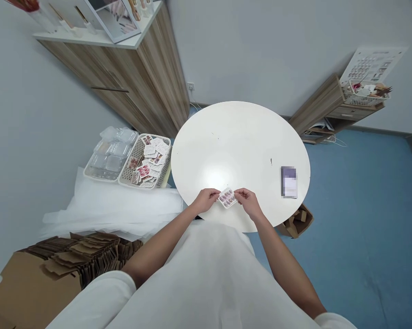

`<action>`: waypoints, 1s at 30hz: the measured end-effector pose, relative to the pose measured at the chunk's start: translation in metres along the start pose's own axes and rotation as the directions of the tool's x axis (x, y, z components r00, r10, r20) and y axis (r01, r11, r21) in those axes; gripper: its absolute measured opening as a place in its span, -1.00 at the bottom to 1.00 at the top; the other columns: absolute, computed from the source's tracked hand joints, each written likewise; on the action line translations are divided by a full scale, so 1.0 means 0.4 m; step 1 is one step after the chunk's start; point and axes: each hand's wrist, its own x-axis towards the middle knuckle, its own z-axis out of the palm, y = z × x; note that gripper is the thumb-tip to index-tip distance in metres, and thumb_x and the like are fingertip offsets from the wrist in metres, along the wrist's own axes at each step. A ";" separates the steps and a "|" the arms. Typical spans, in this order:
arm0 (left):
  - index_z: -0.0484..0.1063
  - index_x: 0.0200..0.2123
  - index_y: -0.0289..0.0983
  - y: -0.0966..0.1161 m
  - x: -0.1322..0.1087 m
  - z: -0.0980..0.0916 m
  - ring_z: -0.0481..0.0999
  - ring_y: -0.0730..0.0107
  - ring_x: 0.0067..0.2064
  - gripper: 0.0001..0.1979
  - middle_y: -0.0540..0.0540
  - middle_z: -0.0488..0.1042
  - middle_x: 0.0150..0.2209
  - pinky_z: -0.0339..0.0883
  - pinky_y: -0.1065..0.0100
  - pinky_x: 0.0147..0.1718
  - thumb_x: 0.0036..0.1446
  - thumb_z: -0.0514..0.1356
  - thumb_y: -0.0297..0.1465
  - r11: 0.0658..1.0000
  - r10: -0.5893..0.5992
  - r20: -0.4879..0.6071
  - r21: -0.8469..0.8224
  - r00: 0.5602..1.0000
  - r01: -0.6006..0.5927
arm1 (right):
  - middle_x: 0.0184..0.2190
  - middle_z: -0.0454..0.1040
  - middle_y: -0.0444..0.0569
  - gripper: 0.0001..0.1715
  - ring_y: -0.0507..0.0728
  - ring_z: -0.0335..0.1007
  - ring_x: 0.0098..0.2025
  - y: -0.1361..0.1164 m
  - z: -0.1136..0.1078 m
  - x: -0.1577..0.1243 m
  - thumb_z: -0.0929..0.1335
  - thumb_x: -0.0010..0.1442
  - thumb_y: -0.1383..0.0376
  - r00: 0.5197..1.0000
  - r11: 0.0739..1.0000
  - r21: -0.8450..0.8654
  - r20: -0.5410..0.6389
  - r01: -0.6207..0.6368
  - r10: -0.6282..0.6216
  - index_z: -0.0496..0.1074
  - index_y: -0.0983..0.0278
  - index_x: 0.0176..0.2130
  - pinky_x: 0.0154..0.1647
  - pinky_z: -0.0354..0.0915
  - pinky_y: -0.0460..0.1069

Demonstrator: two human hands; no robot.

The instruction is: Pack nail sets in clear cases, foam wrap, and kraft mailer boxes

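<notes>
A small card of press-on nails [227,197], pink and purple on a pale backing, is held between both my hands just above the near edge of the round white table [240,141]. My left hand [207,199] pinches the card's left end with curled fingers. My right hand [246,199] pinches its right end the same way. Both forearms reach in from the bottom, out of white sleeves.
A small purple and white box [289,182] lies at the table's right edge. Left of the table stand a white basket of similar nail cards [147,162] and a tray of clear plastic cases [108,155]. Flat cardboard boxes [85,256] are stacked at the lower left.
</notes>
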 end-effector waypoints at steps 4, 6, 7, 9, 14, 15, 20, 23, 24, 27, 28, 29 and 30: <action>0.48 -0.31 -0.24 -0.013 0.006 0.003 0.39 0.42 -0.45 -0.78 -0.04 0.47 -0.47 0.24 0.42 -0.44 0.01 0.10 -0.31 1.000 0.023 -0.042 0.009 0.999 -0.022 | -0.62 0.27 -0.21 -0.66 -0.05 0.11 -0.59 0.001 -0.003 -0.006 0.37 -0.09 0.11 0.998 1.000 -0.008 0.062 -0.005 0.006 0.40 0.26 -0.33 -0.51 0.15 -0.06; 0.46 -0.31 -0.25 -0.020 0.010 0.005 0.40 0.42 -0.43 -0.78 -0.04 0.45 -0.47 0.26 0.41 -0.43 0.02 0.10 -0.30 1.000 0.007 -0.053 -0.012 0.999 -0.008 | -0.56 0.29 -0.19 -0.65 -0.04 0.17 -0.55 0.002 -0.008 -0.007 0.36 -0.07 0.14 0.995 1.000 -0.007 0.103 0.011 -0.010 0.39 0.25 -0.26 -0.47 0.20 -0.05; 0.45 -0.32 -0.26 -0.022 0.011 0.005 0.40 0.42 -0.43 -0.79 -0.04 0.44 -0.47 0.26 0.41 -0.43 0.02 0.10 -0.29 1.000 0.001 -0.053 -0.019 0.999 -0.002 | -0.51 0.31 -0.18 -0.63 -0.04 0.21 -0.53 0.001 -0.011 -0.008 0.35 -0.06 0.15 0.992 1.000 -0.010 0.125 0.023 -0.022 0.38 0.24 -0.21 -0.45 0.23 -0.05; 0.43 -0.35 -0.26 -0.023 0.013 0.005 0.40 0.42 -0.43 -0.80 -0.04 0.43 -0.47 0.26 0.41 -0.43 0.03 0.09 -0.29 1.000 0.003 -0.045 -0.027 0.999 -0.004 | -0.42 0.32 -0.15 -0.52 -0.04 0.24 -0.49 0.001 -0.020 -0.010 0.35 -0.05 0.19 0.982 0.998 -0.041 0.184 0.051 -0.042 0.33 0.20 -0.08 -0.40 0.27 -0.03; 0.42 -0.37 -0.26 -0.011 0.018 0.000 0.40 0.42 -0.42 -0.80 -0.05 0.44 -0.46 0.26 0.41 -0.42 0.04 0.08 -0.28 0.999 0.041 -0.032 -0.005 0.999 -0.041 | -0.29 0.27 -0.14 -0.12 -0.05 0.22 -0.47 -0.001 -0.041 -0.017 0.42 -0.15 0.29 0.937 0.969 -0.208 0.344 0.135 -0.057 0.10 0.07 0.14 -0.40 0.27 -0.04; 0.42 -0.37 -0.25 -0.008 0.020 -0.002 0.39 0.43 -0.41 -0.80 -0.04 0.44 -0.46 0.26 0.41 -0.42 0.04 0.09 -0.28 0.999 0.042 -0.030 0.003 0.999 -0.042 | -0.30 0.26 -0.14 -0.09 -0.05 0.21 -0.46 -0.001 -0.043 -0.018 0.42 -0.15 0.30 0.934 0.962 -0.230 0.354 0.146 -0.057 0.07 0.06 0.15 -0.40 0.26 -0.05; 0.42 -0.35 -0.27 0.004 0.027 -0.005 0.39 0.44 -0.40 -0.80 -0.04 0.42 -0.45 0.28 0.40 -0.38 0.04 0.10 -0.27 0.998 0.025 -0.038 -0.051 0.999 -0.027 | -0.37 0.25 -0.17 -0.18 -0.04 0.17 -0.47 0.002 -0.041 -0.025 0.39 -0.10 0.30 0.940 0.946 -0.263 0.328 0.191 -0.098 0.09 0.08 0.13 -0.36 0.24 -0.04; 0.38 -0.23 -0.29 0.006 0.022 -0.003 0.41 0.44 -0.36 -0.73 -0.05 0.40 -0.42 0.31 0.36 -0.30 0.04 0.11 -0.25 0.986 0.009 -0.044 -0.169 0.999 -0.016 | -0.43 0.25 -0.20 -0.20 -0.03 0.17 -0.46 0.004 -0.037 -0.030 0.40 -0.11 0.27 0.948 0.941 -0.270 0.294 0.204 -0.121 0.10 0.09 0.11 -0.34 0.23 -0.04; 0.36 -0.18 -0.29 0.006 0.018 -0.003 0.42 0.44 -0.35 -0.69 -0.05 0.40 -0.39 0.31 0.33 -0.27 0.05 0.12 -0.24 0.979 0.003 -0.042 -0.204 0.999 -0.012 | -0.45 0.25 -0.21 -0.20 -0.02 0.18 -0.46 0.006 -0.036 -0.031 0.41 -0.11 0.27 0.951 0.941 -0.268 0.282 0.207 -0.128 0.10 0.09 0.11 -0.34 0.23 -0.03; 0.26 -0.03 -0.28 0.004 -0.001 -0.003 0.44 0.46 -0.31 -0.53 -0.07 0.39 -0.29 0.31 0.28 -0.20 -0.02 0.19 -0.23 0.976 0.003 -0.016 -0.220 1.000 -0.006 | -0.48 0.25 -0.22 -0.20 -0.01 0.18 -0.46 0.012 -0.032 -0.034 0.41 -0.11 0.23 0.958 0.946 -0.242 0.240 0.215 -0.157 0.09 0.12 0.10 -0.33 0.22 -0.03; 0.22 0.01 -0.26 0.003 -0.009 -0.004 0.43 0.46 -0.31 -0.45 -0.07 0.39 -0.26 0.31 0.27 -0.18 -0.07 0.23 -0.24 0.983 0.017 -0.006 -0.184 1.000 -0.017 | -0.48 0.25 -0.22 -0.20 -0.01 0.18 -0.46 0.015 -0.030 -0.034 0.41 -0.11 0.22 0.959 0.948 -0.232 0.229 0.218 -0.165 0.10 0.13 0.09 -0.33 0.22 -0.03; 0.19 0.05 -0.23 0.002 -0.017 -0.004 0.43 0.46 -0.30 -0.36 -0.07 0.38 -0.23 0.30 0.26 -0.16 -0.13 0.28 -0.25 0.990 0.038 0.003 -0.132 0.999 -0.037 | -0.49 0.25 -0.22 -0.20 -0.01 0.18 -0.46 0.017 -0.029 -0.034 0.42 -0.12 0.21 0.961 0.949 -0.224 0.219 0.220 -0.171 0.10 0.13 0.09 -0.33 0.21 -0.03; 0.15 0.08 -0.21 0.001 -0.025 -0.005 0.43 0.46 -0.29 -0.29 -0.07 0.38 -0.22 0.29 0.25 -0.15 -0.18 0.31 -0.25 0.995 0.064 0.010 -0.074 0.998 -0.063 | -0.50 0.25 -0.22 -0.20 0.00 0.18 -0.46 0.020 -0.027 -0.033 0.42 -0.12 0.20 0.962 0.950 -0.219 0.208 0.221 -0.176 0.10 0.14 0.08 -0.34 0.21 -0.03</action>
